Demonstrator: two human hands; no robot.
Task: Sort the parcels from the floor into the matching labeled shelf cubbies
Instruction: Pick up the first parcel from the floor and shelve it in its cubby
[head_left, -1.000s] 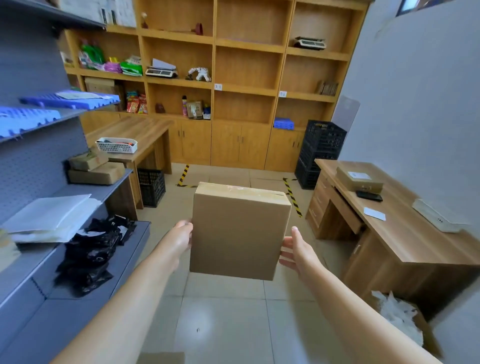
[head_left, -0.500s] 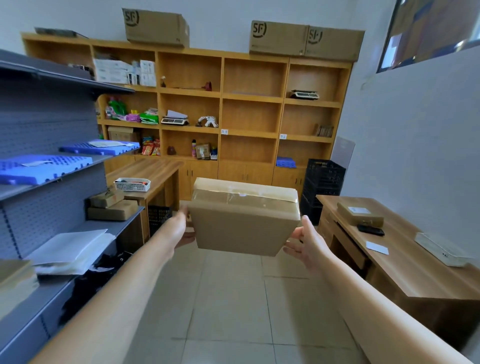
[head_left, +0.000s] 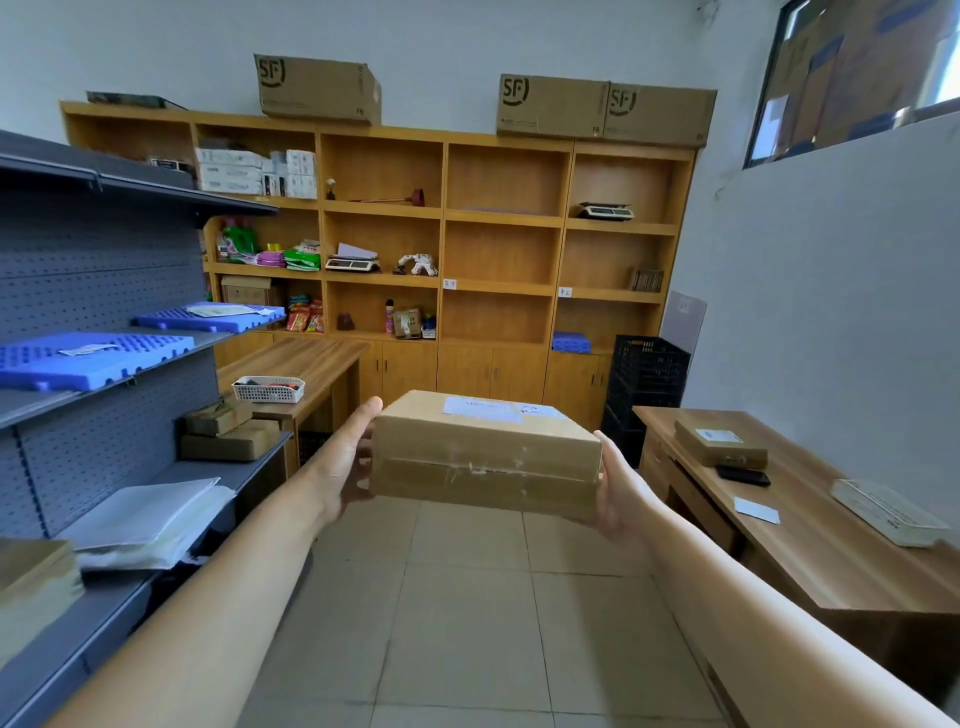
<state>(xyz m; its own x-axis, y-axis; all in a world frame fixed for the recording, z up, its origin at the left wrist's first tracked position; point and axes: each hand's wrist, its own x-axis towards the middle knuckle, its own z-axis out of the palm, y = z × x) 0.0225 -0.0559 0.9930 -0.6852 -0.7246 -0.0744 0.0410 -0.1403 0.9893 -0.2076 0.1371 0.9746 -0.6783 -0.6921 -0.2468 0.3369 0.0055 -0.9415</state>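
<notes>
Gripping the box (head_left: 485, 457) by its two ends, left hand (head_left: 345, 462) and right hand (head_left: 618, 488) hold it level before the wooden shelf (head_left: 501, 286).

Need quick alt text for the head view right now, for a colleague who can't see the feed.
Two bare hands, left hand and right hand, hold a flat cardboard parcel level at its sides, white shipping label facing up. Ahead stands a wooden cubby shelf with small tags; a grey metal rack is left, a wooden desk right.
</notes>
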